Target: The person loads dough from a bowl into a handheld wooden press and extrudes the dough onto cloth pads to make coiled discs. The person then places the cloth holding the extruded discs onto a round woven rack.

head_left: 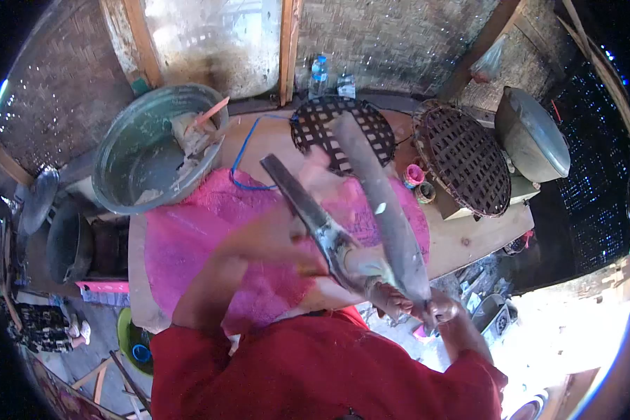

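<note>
So there's one long flat grey blade (388,217) held over the pink sheet (217,217), with the right hand (443,308) wrapped round its near end. Crossing the sheet beside it is one dark bar (292,192); its pale, lumpy lower part is hard to make out. The left hand (306,255) is over the sheet too, but it's a smear, so I can't tell if it's gripping anything. The sheet seems to have print on its right half, too blurry to read. Past its far edge: two woven trays (378,133) (462,157), two small containers (414,175) (425,192), one bottle (318,75) (label unreadable). Left of it sits one basin (115,164), and well off to its right, one metal pot (532,133).
</note>
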The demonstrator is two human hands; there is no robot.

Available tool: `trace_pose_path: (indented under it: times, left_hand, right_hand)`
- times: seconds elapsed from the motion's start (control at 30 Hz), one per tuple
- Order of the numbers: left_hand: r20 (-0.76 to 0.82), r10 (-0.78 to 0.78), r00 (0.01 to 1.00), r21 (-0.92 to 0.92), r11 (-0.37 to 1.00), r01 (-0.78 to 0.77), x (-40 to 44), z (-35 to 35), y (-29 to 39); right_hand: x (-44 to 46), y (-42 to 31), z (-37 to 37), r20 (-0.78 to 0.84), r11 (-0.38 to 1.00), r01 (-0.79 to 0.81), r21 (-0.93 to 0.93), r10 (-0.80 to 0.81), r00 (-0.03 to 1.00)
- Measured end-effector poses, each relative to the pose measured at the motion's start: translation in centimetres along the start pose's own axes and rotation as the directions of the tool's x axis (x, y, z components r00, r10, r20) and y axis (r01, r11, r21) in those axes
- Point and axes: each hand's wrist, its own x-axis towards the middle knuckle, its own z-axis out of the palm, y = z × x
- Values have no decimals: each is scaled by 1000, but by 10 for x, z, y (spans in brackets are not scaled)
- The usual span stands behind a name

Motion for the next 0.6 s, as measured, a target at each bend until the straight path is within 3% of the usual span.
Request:
trace_pose_path:
  times: [0.07, 0.1, 0.17, 0.23, 0.3, 0.37, 0.43, 0.5, 0.57, 0.6]
  left_hand:
    - [-268, 151, 951, -422, 869, -257, 12, -11, -8]
    - [-395, 327, 858, -295, 839, -456, 23, -1, -2]
    - [-476, 221, 851, -229, 903, -362, 45, -9, -17]
    - [-547, 141, 825, -158, 951, -267, 73, -15, -26]
    - [-790, -109, 603, -139, 990, -4, 98, -14, -34]
    - [-772, -182, 609, -213, 977, 22, 110, -27, -53]
    - [-749, -240, 618, -276, 960, 38, 114, -38, -74]
    - [-739, -286, 610, -324, 945, 51, 119, -61, -110]
    - [-734, -301, 609, -321, 944, 79, 123, -75, -133]
    - [-733, -305, 607, -360, 932, 33, 118, -68, -130]
  right_hand:
    - [13, -45, 44, -25, 999, -34, -41, 33, 999]
    - [21, -55, 57, -183, 973, -62, -224, 20, 983]
    - [33, -60, 65, -335, 915, -127, -382, -9, 942]
    - [43, -62, 55, -345, 899, -120, -421, -36, 938]
    - [52, -63, 36, -309, 877, -120, -465, -34, 951]
    - [59, -50, 13, -204, 988, -152, -25, 144, 968]
    - [73, -40, -1, -239, 987, -156, -50, 140, 961]
    - [82, -38, -6, -303, 952, -300, -58, 269, 914]
    - [86, -40, -1, -347, 970, -241, -42, 212, 914]
    - [90, -39, -8, -355, 959, -254, -124, 196, 914]
